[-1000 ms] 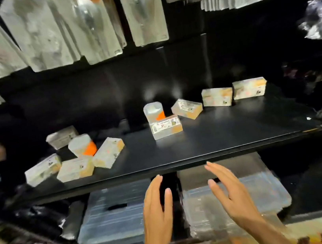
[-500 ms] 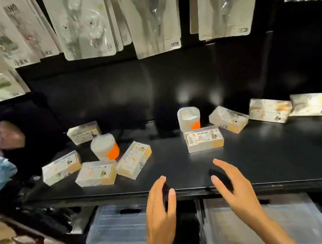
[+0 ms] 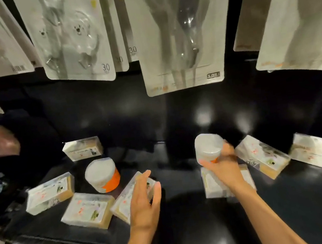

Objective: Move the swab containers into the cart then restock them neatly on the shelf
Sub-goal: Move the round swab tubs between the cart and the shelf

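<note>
At mid-shelf, right hand curled round a round swab tub, upright, just above a flat swab box. Left hand released, fingers straight, over the near end of another swab box, long axis slanting up-right toward the fingertips; nearer to this hand than to the right. Further left on the black shelf: second orange-banded tub, three more boxes. No cart visible.

bare shelf front centre, swab boxes crowding left, hanging packs overhead
</note>
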`<move>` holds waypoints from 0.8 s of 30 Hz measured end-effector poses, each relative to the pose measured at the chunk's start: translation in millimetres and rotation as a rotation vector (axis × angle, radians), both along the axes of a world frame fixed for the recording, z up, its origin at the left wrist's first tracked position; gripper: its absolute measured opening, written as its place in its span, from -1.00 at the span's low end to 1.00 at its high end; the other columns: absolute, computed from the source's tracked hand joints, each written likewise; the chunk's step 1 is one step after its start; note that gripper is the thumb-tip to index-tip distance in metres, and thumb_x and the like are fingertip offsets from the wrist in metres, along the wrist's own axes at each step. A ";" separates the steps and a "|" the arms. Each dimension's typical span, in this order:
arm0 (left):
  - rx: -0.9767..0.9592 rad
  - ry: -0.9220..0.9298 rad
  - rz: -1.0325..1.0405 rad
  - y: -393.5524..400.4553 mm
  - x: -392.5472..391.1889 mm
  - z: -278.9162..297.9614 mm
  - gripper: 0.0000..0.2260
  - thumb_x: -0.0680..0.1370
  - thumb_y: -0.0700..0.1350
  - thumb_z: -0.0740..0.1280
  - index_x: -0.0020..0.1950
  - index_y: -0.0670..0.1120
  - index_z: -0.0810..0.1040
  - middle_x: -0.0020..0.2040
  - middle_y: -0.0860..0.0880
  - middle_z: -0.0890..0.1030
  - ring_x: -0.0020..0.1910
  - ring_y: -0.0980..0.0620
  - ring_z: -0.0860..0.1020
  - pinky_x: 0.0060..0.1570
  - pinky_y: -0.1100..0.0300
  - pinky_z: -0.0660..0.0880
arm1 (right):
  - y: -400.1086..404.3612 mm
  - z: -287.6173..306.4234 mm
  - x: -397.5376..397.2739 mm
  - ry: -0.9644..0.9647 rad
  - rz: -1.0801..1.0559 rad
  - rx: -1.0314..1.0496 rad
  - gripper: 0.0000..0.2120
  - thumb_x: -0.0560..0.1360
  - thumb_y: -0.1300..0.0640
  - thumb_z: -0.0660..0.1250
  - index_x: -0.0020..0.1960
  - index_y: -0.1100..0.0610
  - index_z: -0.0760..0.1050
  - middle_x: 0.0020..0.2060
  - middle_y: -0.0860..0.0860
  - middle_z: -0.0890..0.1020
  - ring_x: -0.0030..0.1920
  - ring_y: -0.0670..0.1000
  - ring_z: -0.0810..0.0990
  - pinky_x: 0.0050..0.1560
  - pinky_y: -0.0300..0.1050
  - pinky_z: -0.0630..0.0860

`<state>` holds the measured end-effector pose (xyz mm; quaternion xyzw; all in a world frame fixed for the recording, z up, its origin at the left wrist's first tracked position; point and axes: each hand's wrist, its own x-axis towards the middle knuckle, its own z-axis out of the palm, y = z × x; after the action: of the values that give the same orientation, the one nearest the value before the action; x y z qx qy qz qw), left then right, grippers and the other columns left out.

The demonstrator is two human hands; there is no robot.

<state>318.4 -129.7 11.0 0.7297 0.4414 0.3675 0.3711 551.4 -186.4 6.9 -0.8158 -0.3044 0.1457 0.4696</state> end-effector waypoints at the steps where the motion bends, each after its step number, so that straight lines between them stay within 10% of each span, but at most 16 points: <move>1: 0.022 -0.001 0.019 7.6 -2.7 1.4 -0.67 0.57 0.02 0.29 0.33 0.09 0.39 0.27 0.20 0.43 0.28 0.30 0.36 0.24 0.44 0.23 | 9.9 -2.7 6.6 -0.004 -0.014 -0.053 -0.02 0.25 0.04 0.61 0.48 0.22 0.14 0.34 0.11 0.34 0.34 0.10 0.36 0.33 -0.13 0.33; 8: 0.174 0.050 0.175 67.0 -44.1 7.0 -0.46 0.45 -0.12 0.47 0.38 -0.11 0.38 0.34 -0.01 0.43 0.31 0.12 0.36 0.29 0.34 0.28 | 50.0 -15.7 29.0 -0.022 -0.133 -0.330 -0.03 0.21 0.00 0.62 0.38 0.30 0.14 0.30 0.22 0.34 0.29 0.20 0.39 0.14 -0.04 0.39; 12: 0.163 0.103 0.234 105.4 -75.1 11.2 -0.29 0.33 -0.09 0.57 0.39 -0.13 0.31 0.37 -0.10 0.36 0.37 -0.08 0.33 0.34 -0.03 0.33 | 59.9 -16.2 19.3 -0.064 -0.175 -0.281 -0.05 0.16 0.04 0.65 0.34 0.32 0.21 0.26 0.24 0.39 0.24 0.23 0.44 0.07 -0.03 0.41; 17: -0.042 0.237 0.217 141.4 -86.0 3.4 0.06 0.23 -0.08 0.64 0.54 -0.18 0.05 0.50 -0.15 0.17 0.47 -0.11 0.18 0.41 0.03 0.19 | 71.7 -3.5 -20.8 0.055 -0.022 -0.055 -0.14 0.09 0.11 0.67 0.28 0.26 0.36 0.18 0.18 0.49 0.11 0.14 0.53 -0.02 -0.18 0.42; 24: -0.010 0.138 0.129 162.3 -82.1 -6.7 -0.15 0.16 -0.10 0.65 0.35 -0.10 0.33 0.28 -0.07 0.40 0.26 -0.02 0.39 0.17 0.18 0.39 | 112.8 15.0 -81.5 -0.060 0.133 -0.292 -0.16 0.25 -0.06 0.57 0.37 0.14 0.23 0.29 0.07 0.42 0.32 0.09 0.42 0.22 -0.20 0.33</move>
<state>236.3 32.6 4.3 0.7213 0.5140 0.3373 0.3189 469.9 -73.7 22.0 -0.8574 -0.3472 0.1949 0.3262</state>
